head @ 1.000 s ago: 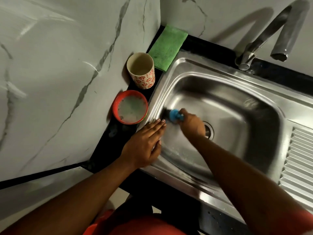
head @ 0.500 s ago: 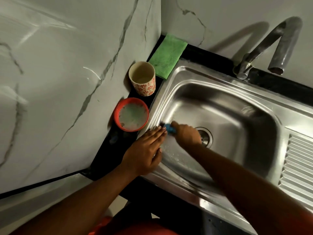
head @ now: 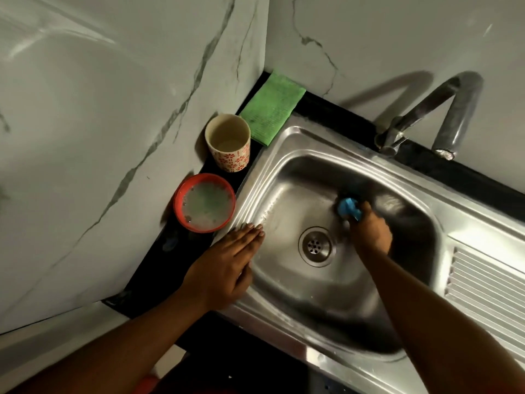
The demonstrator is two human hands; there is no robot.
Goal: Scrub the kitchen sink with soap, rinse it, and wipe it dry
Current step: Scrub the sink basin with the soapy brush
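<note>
Right hand (head: 369, 237) grips the blue scrubber (head: 349, 208) on the sink (head: 287, 137) floor, near the drain (head: 314, 246). Left hand (head: 224, 268) lies flat on the rim, fingers straight. Best press firmly with overlapping strokes into corners and walls, re-dipping in the seemingly soapy bowl (head: 204, 202)

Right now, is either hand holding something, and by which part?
The right hand grips the blue scrubber by its near end. The left hand holds nothing, resting flat on the sink rim.

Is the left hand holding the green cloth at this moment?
No, the left hand rests flat on the sink rim while the green cloth lies on the counter.
</note>
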